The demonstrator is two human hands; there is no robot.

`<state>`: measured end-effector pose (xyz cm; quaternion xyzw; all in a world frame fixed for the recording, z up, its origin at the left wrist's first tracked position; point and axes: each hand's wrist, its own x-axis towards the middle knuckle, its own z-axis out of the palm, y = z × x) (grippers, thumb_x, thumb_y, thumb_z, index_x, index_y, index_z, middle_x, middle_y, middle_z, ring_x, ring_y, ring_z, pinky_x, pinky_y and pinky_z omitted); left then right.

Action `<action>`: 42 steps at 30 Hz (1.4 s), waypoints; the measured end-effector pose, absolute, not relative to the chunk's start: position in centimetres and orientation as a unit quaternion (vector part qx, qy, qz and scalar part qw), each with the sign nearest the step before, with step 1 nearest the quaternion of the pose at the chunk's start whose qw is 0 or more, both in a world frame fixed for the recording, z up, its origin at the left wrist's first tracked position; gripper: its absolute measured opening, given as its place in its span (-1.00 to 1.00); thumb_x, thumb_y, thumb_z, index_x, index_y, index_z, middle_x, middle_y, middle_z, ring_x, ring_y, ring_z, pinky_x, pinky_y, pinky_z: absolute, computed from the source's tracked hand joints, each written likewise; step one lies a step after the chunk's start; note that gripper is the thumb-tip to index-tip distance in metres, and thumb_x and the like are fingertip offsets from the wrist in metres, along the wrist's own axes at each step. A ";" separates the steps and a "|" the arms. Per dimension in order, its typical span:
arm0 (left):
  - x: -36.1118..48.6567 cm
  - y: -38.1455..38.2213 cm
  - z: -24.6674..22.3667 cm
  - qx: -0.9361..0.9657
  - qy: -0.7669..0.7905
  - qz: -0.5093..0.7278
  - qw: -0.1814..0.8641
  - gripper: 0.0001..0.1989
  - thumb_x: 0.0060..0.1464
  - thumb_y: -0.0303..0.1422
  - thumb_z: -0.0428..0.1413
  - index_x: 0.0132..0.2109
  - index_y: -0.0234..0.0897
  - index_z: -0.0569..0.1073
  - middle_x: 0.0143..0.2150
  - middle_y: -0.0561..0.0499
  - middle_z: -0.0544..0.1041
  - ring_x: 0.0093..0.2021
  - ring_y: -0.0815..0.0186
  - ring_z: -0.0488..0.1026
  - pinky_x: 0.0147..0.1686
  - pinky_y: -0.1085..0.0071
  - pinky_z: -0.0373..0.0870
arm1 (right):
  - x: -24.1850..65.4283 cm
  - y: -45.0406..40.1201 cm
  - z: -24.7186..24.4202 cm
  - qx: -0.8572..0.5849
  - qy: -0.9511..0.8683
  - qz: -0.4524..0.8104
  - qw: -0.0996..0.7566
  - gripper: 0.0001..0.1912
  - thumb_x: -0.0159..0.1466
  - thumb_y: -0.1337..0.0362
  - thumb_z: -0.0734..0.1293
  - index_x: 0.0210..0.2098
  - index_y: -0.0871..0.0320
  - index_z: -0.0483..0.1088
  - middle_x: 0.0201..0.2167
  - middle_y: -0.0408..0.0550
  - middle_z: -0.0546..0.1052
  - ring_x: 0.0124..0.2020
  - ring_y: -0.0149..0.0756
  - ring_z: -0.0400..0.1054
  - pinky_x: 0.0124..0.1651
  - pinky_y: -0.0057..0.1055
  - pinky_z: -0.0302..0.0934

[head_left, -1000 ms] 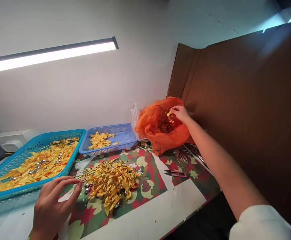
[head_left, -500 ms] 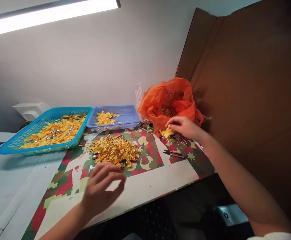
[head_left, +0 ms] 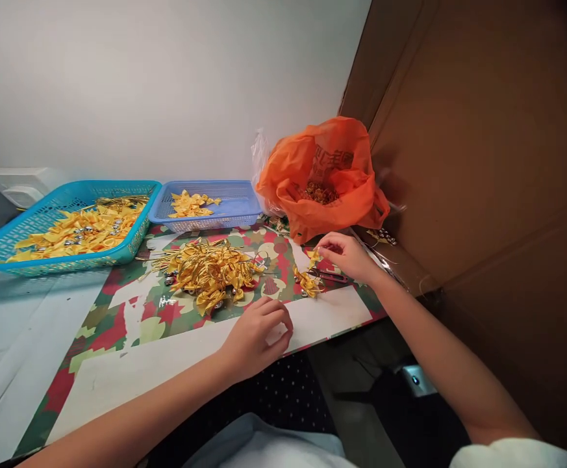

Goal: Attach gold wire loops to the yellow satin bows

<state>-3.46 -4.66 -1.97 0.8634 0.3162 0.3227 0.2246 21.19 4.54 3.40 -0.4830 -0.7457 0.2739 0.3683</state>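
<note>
My right hand (head_left: 346,257) is closed in a pinch at the right of the patterned table, gripping a yellow ribbon bow (head_left: 314,258) by its upper part. More yellow bows with small silver bells (head_left: 307,283) hang or lie just below it; whether they are joined to it I cannot tell. My left hand (head_left: 258,335) hovers over the table's front edge, fingers loosely curved, a gap showing between thumb and forefinger, nothing visible in it. Beyond it lies a heap of yellow bows with gold ties and bells (head_left: 210,273). Partly behind the bows, beside my right hand, rest small thread snips (head_left: 332,277).
A teal basket (head_left: 137,242) of bows and bells stands at the left, with a blue basket (head_left: 237,207) holding some bows beside it. An orange plastic bag (head_left: 332,211) with small brownish-gold pieces stands behind my right hand. Cardboard (head_left: 482,149) walls off the right side.
My right hand has drawn a bow nearer from beside the orange bag. My left hand has moved right, away from the heap. The view has tilted downward.
</note>
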 end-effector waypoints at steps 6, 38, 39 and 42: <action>-1.8 -3.9 -1.4 0.839 0.355 0.317 0.264 -0.93 0.12 -0.46 0.05 -0.25 -0.23 0.42 -0.26 -0.02 0.50 -0.21 0.24 0.42 -0.16 0.27 0.38 | 21.0 3.9 5.1 -0.500 -0.680 0.336 0.418 -0.71 0.14 0.06 0.35 -0.47 0.18 0.44 -0.58 -0.18 0.40 -0.53 -0.43 0.17 -0.45 -0.44 0.05; -1.7 -5.7 -0.8 0.604 0.290 0.569 0.477 -0.85 0.12 -0.52 0.19 -0.20 -0.17 0.53 -0.21 0.02 0.50 -0.13 0.39 0.45 -0.15 0.51 0.46 | 15.2 -5.5 3.9 -0.364 -0.683 0.361 0.520 -0.90 0.33 0.32 0.27 -0.26 0.06 0.43 -0.36 -0.18 0.43 -0.30 -0.40 0.30 -0.23 -0.43 0.18; -1.7 -5.8 -0.8 0.605 0.292 0.572 0.470 -0.85 0.11 -0.53 0.20 -0.21 -0.17 0.53 -0.20 0.01 0.51 -0.13 0.39 0.45 -0.14 0.51 0.46 | 15.0 -5.7 3.5 -0.372 -0.674 0.351 0.533 -0.90 0.33 0.32 0.27 -0.25 0.05 0.43 -0.35 -0.18 0.42 -0.30 -0.40 0.30 -0.23 -0.44 0.19; -1.9 -6.2 -1.0 0.601 0.292 0.588 0.456 -0.81 0.08 -0.59 0.20 -0.23 -0.18 0.52 -0.21 0.02 0.53 -0.14 0.39 0.48 -0.14 0.49 0.48 | 14.2 -6.6 2.4 -0.384 -0.648 0.344 0.560 -0.91 0.33 0.33 0.28 -0.24 0.04 0.43 -0.33 -0.17 0.43 -0.27 -0.40 0.31 -0.22 -0.44 0.21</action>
